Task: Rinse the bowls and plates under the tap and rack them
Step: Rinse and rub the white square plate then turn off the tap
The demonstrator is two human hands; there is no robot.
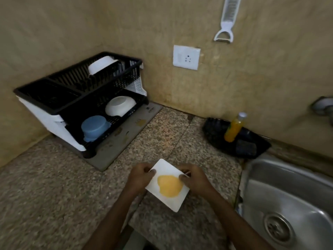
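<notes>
While both hands, left hand [139,175] and right hand [193,179], grip it, the square plate [167,192] seemingly sits corner-forward

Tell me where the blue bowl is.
In the head view, the blue bowl sits upside down on the dish rack's lower tier, far left, beside the white bowl.

No readable text anywhere; the grey drying mat [126,134] under the dish rack [79,98] carries a small dark printed mark near its far corner, perhaps a brand, too blurred to make out
</notes>
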